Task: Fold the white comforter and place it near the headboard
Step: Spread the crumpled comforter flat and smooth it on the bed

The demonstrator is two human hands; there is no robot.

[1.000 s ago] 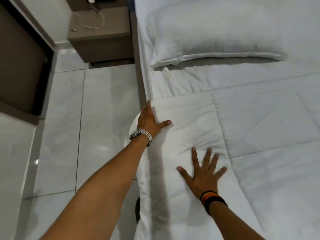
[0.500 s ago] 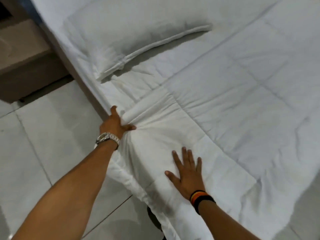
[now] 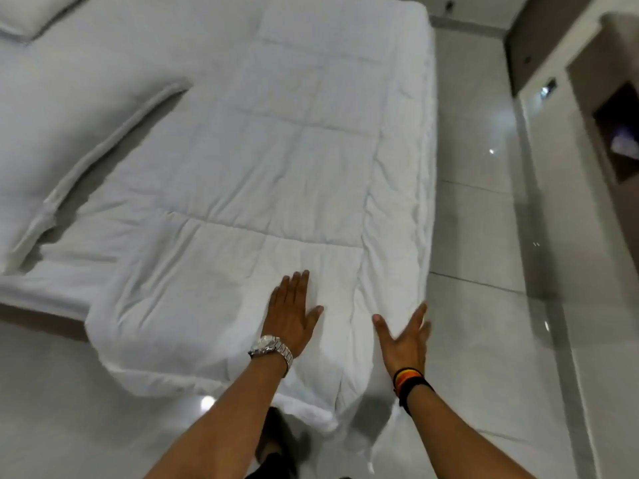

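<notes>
A quilted white comforter, soft and creased, lies folded in a long band across the bed, its length running away from the camera beside a pillow, as the left hand presses flat and the right hand splays its released fingers along the edge.

Pillow runs off the frame at nine o'clock; a second pillow is clipped at eleven. The right hand has its far fingertips blurred past the comforter edge.
</notes>
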